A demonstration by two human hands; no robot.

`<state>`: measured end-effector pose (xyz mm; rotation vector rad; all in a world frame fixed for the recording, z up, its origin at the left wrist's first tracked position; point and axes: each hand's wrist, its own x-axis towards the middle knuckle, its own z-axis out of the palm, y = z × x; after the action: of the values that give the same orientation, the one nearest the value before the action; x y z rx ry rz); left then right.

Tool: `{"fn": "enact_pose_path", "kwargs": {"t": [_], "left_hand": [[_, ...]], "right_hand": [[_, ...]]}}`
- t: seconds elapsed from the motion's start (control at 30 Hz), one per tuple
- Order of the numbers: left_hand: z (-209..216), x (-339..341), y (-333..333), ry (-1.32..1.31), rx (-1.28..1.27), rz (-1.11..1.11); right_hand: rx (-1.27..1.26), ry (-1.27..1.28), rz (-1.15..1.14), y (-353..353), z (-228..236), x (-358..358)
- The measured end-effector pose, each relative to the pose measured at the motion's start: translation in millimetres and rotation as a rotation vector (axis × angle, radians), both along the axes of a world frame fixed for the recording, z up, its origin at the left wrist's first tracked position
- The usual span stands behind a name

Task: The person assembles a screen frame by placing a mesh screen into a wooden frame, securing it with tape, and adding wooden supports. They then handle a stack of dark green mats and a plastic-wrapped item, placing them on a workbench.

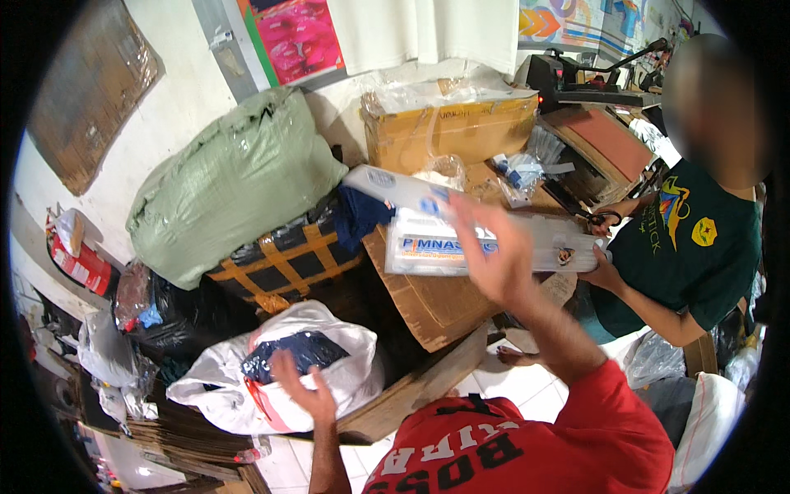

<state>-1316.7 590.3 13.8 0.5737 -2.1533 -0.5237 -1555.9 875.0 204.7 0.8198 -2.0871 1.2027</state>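
My left hand [303, 391], fingers apart and holding nothing, hovers over an open white sack [197, 387]. Inside the sack lies a dark blue package in shiny plastic [304, 352]. Smeared by motion, my right hand [498, 255] is over flat white printed transfer sheets [420, 255] on a cardboard-topped table [428, 309]. Another pale sheet [391, 188] slants up toward its fingers; whether they grip it cannot be made out. At the right, a person in a dark green shirt [683, 247] holds black scissors [605, 218] in one hand and touches the sheets with the other.
A large green wrapped sack [239, 173] rests on a black taped bundle [296, 255] at the left. Behind the table surface stand a cardboard box [453, 128] and a black heat press [576, 82]. A wooden edge [411, 391] runs beside the white sack.
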Motion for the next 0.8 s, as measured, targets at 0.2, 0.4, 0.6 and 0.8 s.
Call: {"fn": "enact_pose_path", "kwargs": {"t": [0.2,0.4,0.6,0.8], "left_hand": [[24,-54,122,0.239,1.587,-0.795],[-17,-47,78,0.067,1.549,-0.486],[-34,-11,27,0.019,1.564,-0.589],[-44,3,-4,-0.081,1.478,-0.569]], "right_hand": [[-0.075,-0.141,0.341,-16,-142,120],[-0.064,-0.549,0.653,-1,-208,152],[-0.09,-0.95,0.472,18,-246,147],[-0.039,-0.987,0.478,11,-258,144]]}}
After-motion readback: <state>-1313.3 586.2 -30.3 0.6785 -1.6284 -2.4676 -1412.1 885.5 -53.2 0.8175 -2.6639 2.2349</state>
